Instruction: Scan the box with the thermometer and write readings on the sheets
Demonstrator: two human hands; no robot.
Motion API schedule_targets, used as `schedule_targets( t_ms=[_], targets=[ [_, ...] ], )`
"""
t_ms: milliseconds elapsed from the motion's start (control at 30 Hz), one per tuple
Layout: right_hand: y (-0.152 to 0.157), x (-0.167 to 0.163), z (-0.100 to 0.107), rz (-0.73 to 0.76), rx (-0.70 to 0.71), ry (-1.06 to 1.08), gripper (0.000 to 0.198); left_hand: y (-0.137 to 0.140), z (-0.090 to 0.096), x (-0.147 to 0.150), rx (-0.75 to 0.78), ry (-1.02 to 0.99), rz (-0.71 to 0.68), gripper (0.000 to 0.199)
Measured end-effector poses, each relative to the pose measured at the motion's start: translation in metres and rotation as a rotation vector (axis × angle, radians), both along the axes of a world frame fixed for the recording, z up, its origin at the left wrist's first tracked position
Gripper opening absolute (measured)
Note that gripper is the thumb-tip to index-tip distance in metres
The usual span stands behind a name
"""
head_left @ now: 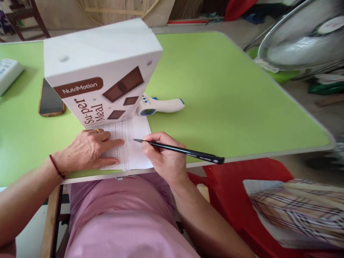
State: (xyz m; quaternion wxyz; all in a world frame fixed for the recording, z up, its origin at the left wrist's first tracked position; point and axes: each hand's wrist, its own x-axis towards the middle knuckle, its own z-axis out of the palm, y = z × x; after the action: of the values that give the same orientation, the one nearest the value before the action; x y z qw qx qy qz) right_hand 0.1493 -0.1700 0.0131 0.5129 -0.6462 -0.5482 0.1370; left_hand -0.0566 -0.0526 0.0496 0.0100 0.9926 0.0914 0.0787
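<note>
A sheet of paper [139, 154] lies at the table's near edge, its left part covered in dense lines of writing. My left hand [87, 150] rests on the paper's left side, index finger and thumb stretched out over the writing. Between the fingers of my right hand [168, 156] is a black pen [185, 149], its tip at the paper near the edge of the written lines. Just beyond the paper stands a white NutriMotion box [107, 68], upright, hiding the sheet's far end. A white and blue infrared thermometer [161, 106] lies right of the box, partly behind it.
On the green table [223, 96], a smartphone [51, 98] lies left of the box, with a white box-shaped object [9, 73] farther left. A large fan [303, 39] stands beyond the right edge. A red chair [249, 172] bearing checked cloth [298, 208] is at right.
</note>
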Motion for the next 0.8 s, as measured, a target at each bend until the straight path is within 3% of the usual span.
schedule_targets(
  t_ms=[100,200,333,433,567,633,667,733,800],
  targets=[
    [-0.002,0.005,0.004,-0.049,0.019,-0.042,0.006,0.000,-0.001,0.001,0.006,0.005,-0.004,0.049],
    [-0.002,0.018,0.012,-0.100,0.127,-0.213,0.003,0.000,0.001,0.001,0.024,-0.045,-0.056,0.043],
    [0.003,0.045,0.017,-0.120,0.127,-0.509,0.013,0.000,0.012,-0.004,0.124,-0.378,-0.087,0.015],
    [0.005,0.059,0.013,-0.146,-0.009,-0.684,0.014,0.002,0.021,-0.014,0.191,-0.655,0.088,0.009],
    [0.007,0.065,0.003,-0.189,-0.082,-0.834,0.015,0.010,0.024,-0.021,0.294,-0.909,0.391,0.023],
    [0.008,0.065,-0.001,-0.197,-0.098,-0.879,0.016,0.015,0.023,-0.018,0.232,-1.016,0.478,0.048],
    [0.009,0.065,-0.003,-0.193,-0.109,-0.892,0.017,0.017,0.021,-0.017,0.115,-0.987,0.536,0.060],
    [0.011,0.065,-0.004,-0.176,-0.129,-0.905,0.018,0.021,0.018,-0.014,-0.116,-0.853,0.546,0.073],
    [0.012,0.066,-0.005,-0.155,-0.142,-0.918,0.019,0.027,0.014,-0.013,-0.277,-0.586,0.437,0.068]
  ],
)
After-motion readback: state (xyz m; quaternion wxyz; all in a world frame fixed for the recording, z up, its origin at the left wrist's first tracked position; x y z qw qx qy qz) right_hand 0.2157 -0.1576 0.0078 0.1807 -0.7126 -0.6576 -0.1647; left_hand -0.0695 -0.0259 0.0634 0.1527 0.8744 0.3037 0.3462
